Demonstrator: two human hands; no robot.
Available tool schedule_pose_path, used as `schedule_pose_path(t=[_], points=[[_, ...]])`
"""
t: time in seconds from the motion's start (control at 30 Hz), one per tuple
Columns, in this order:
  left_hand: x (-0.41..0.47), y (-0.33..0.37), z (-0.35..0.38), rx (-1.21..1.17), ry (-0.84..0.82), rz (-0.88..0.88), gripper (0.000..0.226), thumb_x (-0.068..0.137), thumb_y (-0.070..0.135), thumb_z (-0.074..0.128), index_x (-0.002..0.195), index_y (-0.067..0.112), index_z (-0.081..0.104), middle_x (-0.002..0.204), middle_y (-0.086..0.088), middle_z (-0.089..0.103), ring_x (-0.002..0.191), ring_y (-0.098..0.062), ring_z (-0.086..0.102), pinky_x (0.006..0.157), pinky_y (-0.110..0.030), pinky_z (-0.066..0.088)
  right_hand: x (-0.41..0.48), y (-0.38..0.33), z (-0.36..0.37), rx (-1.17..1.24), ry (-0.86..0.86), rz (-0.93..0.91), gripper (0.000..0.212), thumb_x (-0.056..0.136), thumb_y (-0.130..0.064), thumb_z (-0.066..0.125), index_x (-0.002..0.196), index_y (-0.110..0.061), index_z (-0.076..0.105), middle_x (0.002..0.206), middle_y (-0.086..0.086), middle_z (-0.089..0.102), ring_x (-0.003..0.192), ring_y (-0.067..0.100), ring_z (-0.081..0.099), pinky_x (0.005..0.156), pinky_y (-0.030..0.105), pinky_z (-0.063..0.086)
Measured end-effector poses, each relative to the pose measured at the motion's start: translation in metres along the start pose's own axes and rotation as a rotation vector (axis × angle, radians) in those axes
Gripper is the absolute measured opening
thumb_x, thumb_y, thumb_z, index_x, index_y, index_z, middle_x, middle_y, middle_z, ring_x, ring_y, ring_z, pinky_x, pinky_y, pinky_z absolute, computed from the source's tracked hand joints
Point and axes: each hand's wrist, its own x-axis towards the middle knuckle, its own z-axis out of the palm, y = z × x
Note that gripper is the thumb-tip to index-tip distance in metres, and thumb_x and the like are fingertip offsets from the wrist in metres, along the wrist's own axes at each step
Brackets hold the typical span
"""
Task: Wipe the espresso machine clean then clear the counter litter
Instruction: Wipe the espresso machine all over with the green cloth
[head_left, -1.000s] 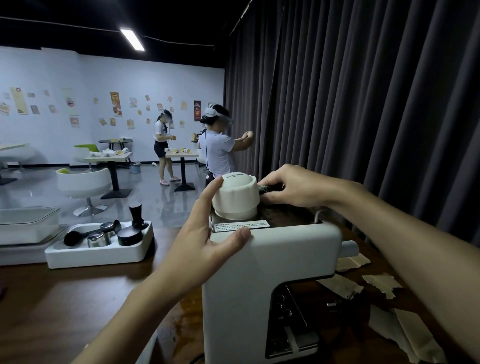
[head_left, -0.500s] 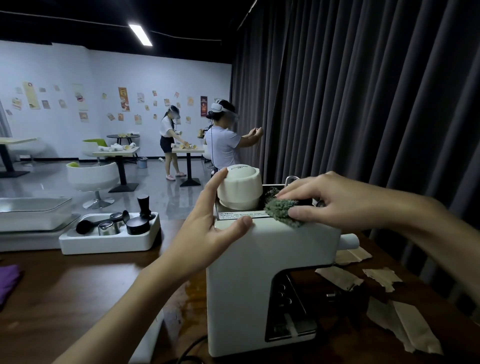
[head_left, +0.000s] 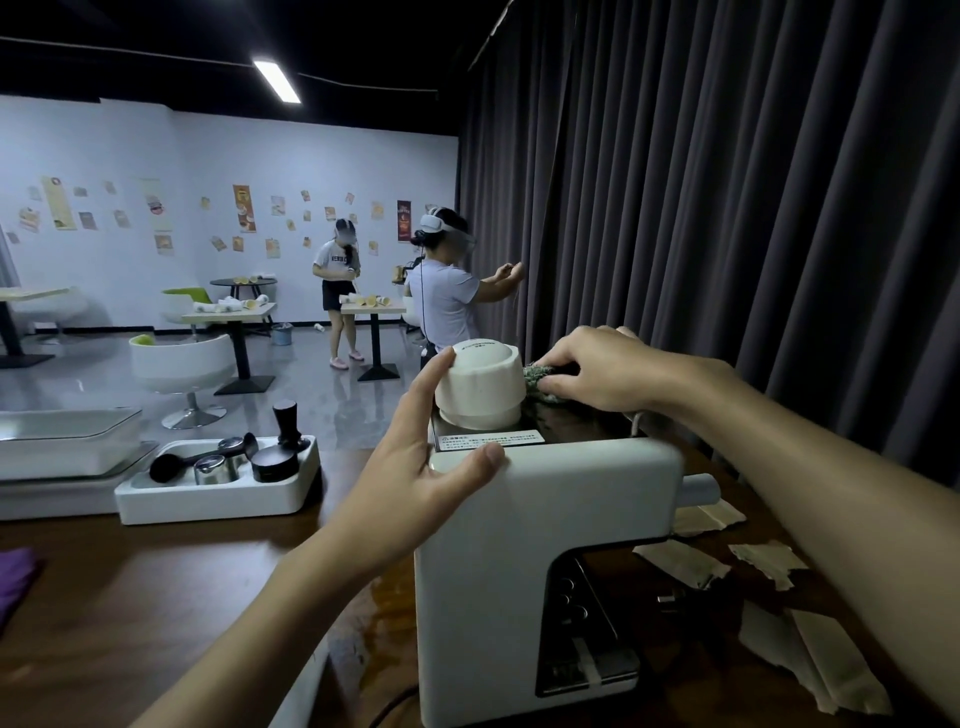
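Note:
A white espresso machine (head_left: 488, 587) stands on the dark wooden counter (head_left: 156, 597), with a white round cap (head_left: 480, 382) on its top. My left hand (head_left: 415, 478) grips the machine's top left corner, thumb on the front edge and fingers reaching up beside the cap. My right hand (head_left: 608, 369) holds a dark green cloth (head_left: 537, 379) against the machine's top, just right of the cap. Torn brown paper scraps (head_left: 680, 564) lie on the counter to the right of the machine.
A white tray (head_left: 218, 499) with a tamper and metal coffee tools sits left of the machine. A clear-lidded white box (head_left: 67, 447) lies further left. A purple cloth (head_left: 15, 577) shows at the left edge. A dark curtain (head_left: 727, 208) hangs behind. Two people stand at tables beyond.
My right hand has slid the green cloth back from the machine's front top edge to beside the cap. My left hand has kept its hold on the corner.

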Motion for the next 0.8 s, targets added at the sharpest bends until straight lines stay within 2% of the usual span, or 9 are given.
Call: schedule_pose_path(t=[0.13, 0.23, 0.4, 0.57, 0.63, 0.7, 0.8], points=[[-0.001, 0.0, 0.001, 0.018, -0.004, 0.004, 0.086, 0.079, 0.06, 0.062, 0.151, 0.054, 0.015, 0.156, 0.029, 0.023, 0.125, 0.036, 0.016, 0.086, 0.012, 0.021, -0.011, 0.001, -0.004, -0.002, -0.036, -0.012, 0.031, 0.092, -0.041, 0.057, 0.122, -0.037, 0.064, 0.124, -0.01, 0.065, 0.122, 0.016, 0.052, 0.111, 0.042, 0.029], [-0.001, -0.001, 0.001, 0.015, -0.001, 0.011, 0.086, 0.081, 0.056, 0.062, 0.152, 0.051, 0.015, 0.155, 0.03, 0.023, 0.121, 0.038, 0.016, 0.085, 0.013, 0.021, -0.036, -0.001, -0.018, -0.007, -0.105, -0.072, 0.031, 0.09, -0.04, 0.059, 0.121, -0.035, 0.066, 0.12, -0.013, 0.066, 0.115, 0.01, 0.056, 0.108, 0.043, 0.035], [0.0, -0.003, 0.002, 0.001, 0.0, 0.016, 0.086, 0.08, 0.058, 0.063, 0.151, 0.053, 0.015, 0.157, 0.028, 0.025, 0.132, 0.029, 0.018, 0.09, 0.011, 0.022, -0.079, -0.011, -0.035, -0.036, -0.122, -0.123, 0.031, 0.092, -0.037, 0.059, 0.122, -0.032, 0.066, 0.122, -0.019, 0.064, 0.115, 0.003, 0.055, 0.106, 0.035, 0.039], [0.0, -0.005, 0.003, -0.012, 0.01, 0.028, 0.085, 0.087, 0.051, 0.069, 0.154, 0.047, 0.016, 0.152, 0.03, 0.025, 0.126, 0.034, 0.019, 0.09, 0.011, 0.021, -0.07, -0.012, -0.031, 0.001, -0.116, -0.076, 0.028, 0.092, -0.031, 0.062, 0.119, -0.029, 0.068, 0.12, -0.012, 0.067, 0.112, 0.006, 0.058, 0.103, 0.036, 0.043], [0.0, -0.006, 0.002, -0.005, 0.003, 0.036, 0.084, 0.087, 0.054, 0.067, 0.153, 0.048, 0.015, 0.15, 0.033, 0.024, 0.125, 0.035, 0.018, 0.09, 0.011, 0.02, -0.054, -0.011, -0.026, -0.01, -0.114, -0.059, 0.024, 0.092, -0.032, 0.061, 0.114, -0.031, 0.07, 0.113, -0.009, 0.07, 0.107, 0.009, 0.061, 0.101, 0.04, 0.045], [0.0, -0.006, 0.002, -0.004, -0.003, 0.037, 0.085, 0.084, 0.058, 0.064, 0.152, 0.051, 0.014, 0.15, 0.034, 0.024, 0.128, 0.033, 0.018, 0.092, 0.009, 0.021, -0.036, -0.011, -0.017, -0.032, -0.074, -0.02, 0.023, 0.092, -0.033, 0.058, 0.111, -0.032, 0.071, 0.107, -0.008, 0.071, 0.105, 0.015, 0.061, 0.102, 0.042, 0.042], [0.001, -0.006, 0.001, -0.009, -0.015, 0.029, 0.086, 0.081, 0.058, 0.062, 0.152, 0.052, 0.014, 0.151, 0.034, 0.023, 0.128, 0.033, 0.017, 0.091, 0.01, 0.021, -0.015, -0.015, -0.004, -0.063, -0.001, 0.042, 0.027, 0.096, -0.033, 0.053, 0.118, -0.034, 0.068, 0.12, -0.008, 0.068, 0.117, 0.02, 0.055, 0.107, 0.041, 0.03]])
